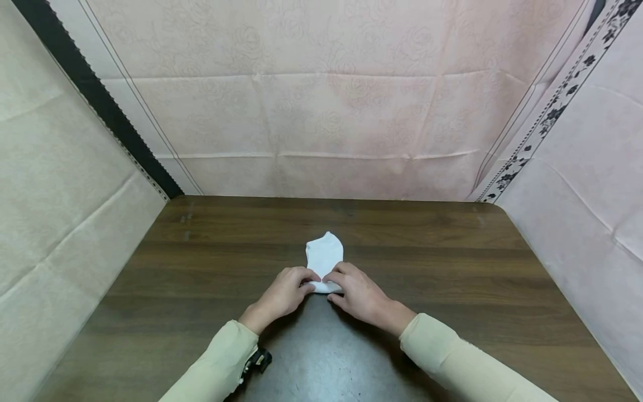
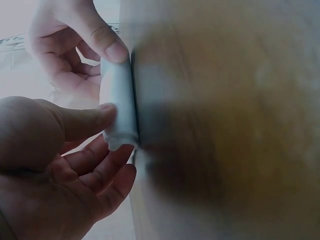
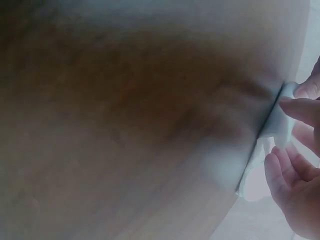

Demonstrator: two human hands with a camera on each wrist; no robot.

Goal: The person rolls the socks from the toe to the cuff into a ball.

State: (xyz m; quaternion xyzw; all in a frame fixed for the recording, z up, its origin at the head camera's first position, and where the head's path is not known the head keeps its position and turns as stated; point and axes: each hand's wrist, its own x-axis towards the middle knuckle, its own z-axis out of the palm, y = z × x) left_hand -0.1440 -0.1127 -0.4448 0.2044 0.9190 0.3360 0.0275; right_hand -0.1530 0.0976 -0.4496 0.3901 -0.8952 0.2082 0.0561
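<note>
Three pale hanging cloths stand around the work: one back cloth beyond both grips, one left cloth well out past the left grip, and one right cloth well out past the right. One brown wooden surface lies beneath the grips and spreads out around them. Two pale yellow sleeves, the left sleeve and the right sleeve, run back from the grips toward the person.

Two hands work side by side. The left grip and the right grip each pinch the near end of one small white cloth, thumbs on one side of its rolled edge and fingers on the other. The rest of that cloth reaches flat beyond the grips. One black strap sits behind the left grip, at the sleeve.
</note>
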